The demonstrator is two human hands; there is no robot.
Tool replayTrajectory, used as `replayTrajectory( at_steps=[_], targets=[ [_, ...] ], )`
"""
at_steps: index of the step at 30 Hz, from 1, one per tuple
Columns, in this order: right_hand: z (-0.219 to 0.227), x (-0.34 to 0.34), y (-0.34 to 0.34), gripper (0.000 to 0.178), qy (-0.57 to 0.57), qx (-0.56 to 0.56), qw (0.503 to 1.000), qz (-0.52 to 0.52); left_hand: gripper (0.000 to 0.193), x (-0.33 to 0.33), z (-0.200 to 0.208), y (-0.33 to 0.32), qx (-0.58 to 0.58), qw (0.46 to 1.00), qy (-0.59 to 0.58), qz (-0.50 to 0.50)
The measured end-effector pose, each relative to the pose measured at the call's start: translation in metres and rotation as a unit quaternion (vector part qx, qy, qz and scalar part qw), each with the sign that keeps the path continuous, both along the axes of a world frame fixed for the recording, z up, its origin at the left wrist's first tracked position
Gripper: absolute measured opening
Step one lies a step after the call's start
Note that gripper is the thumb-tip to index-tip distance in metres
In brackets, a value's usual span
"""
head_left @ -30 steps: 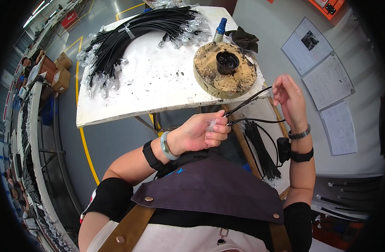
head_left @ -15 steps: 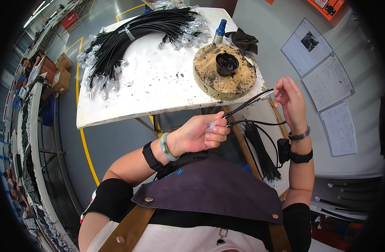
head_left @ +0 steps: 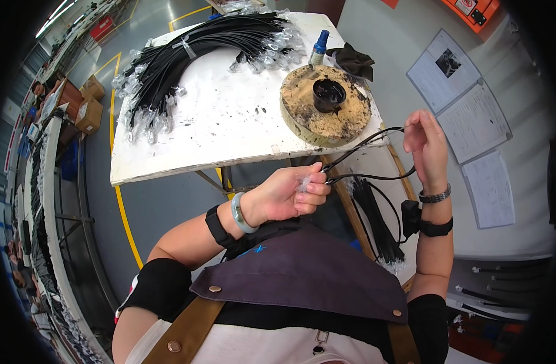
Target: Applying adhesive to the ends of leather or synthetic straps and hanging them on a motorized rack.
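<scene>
My left hand (head_left: 299, 191) is closed around the ends of thin black cables (head_left: 375, 178), with crumpled clear plastic (head_left: 304, 184) showing between its fingers. Small metal-looking ends stick out past the fingertips. From there two black lengths run right to my right hand (head_left: 425, 145), raised beyond the table's right corner. Its fingers are bent together at the cable, and the back of the hand hides the exact grip. On the white table (head_left: 223, 133) stands a round, stained tan block (head_left: 296, 112) bearing a small black cup (head_left: 329, 95) of dark contents.
A tied bundle of black cables (head_left: 199, 42) with plastic-wrapped ends lies on the table's far left. Behind the block are a blue-capped bottle (head_left: 318, 47) and a dark cloth (head_left: 353, 60). More cables (head_left: 378, 221) lie below, right of my left hand. Papers (head_left: 472, 118) hang on the right wall.
My right hand has turned slightly and shifted a little right. The pale, thin piece at its fingertips no longer shows, and the upper cable sags more. My left hand stays put.
</scene>
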State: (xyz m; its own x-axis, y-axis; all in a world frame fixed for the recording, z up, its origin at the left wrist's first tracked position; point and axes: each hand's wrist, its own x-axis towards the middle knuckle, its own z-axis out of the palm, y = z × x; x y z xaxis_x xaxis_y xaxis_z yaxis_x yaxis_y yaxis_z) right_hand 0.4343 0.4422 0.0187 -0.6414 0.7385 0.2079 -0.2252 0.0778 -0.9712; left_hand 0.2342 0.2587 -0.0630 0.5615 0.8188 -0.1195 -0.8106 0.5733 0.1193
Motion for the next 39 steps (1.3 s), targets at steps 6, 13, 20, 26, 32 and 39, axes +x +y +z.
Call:
replayTrajectory(
  at_steps=[6,13,20,26,32,39],
  targets=[
    [0.017,-0.032,0.016,0.028,-0.046,0.114,0.989,-0.080,0.033,0.000,-0.008,-0.002,-0.016,1.000,0.017,0.012],
    [-0.013,-0.071,0.050,0.029,-0.099,0.197,0.975,-0.034,0.034,-0.001,-0.009,-0.007,-0.046,0.997,0.054,0.021],
    [0.000,-0.042,0.056,0.026,0.004,0.039,0.995,-0.096,0.034,-0.002,-0.004,-0.005,-0.042,0.997,0.047,0.033],
    [0.008,-0.002,0.015,0.025,0.036,-0.034,0.997,-0.059,0.034,-0.001,0.004,0.007,-0.022,0.998,-0.039,0.042],
    [-0.004,0.018,-0.020,0.027,-0.009,-0.010,0.998,-0.066,0.035,0.005,0.007,0.014,-0.010,0.998,-0.057,0.030],
    [-0.009,0.023,-0.022,0.028,-0.012,-0.004,0.999,-0.052,0.036,0.008,0.005,0.014,-0.011,0.997,-0.066,0.024]
  ],
)
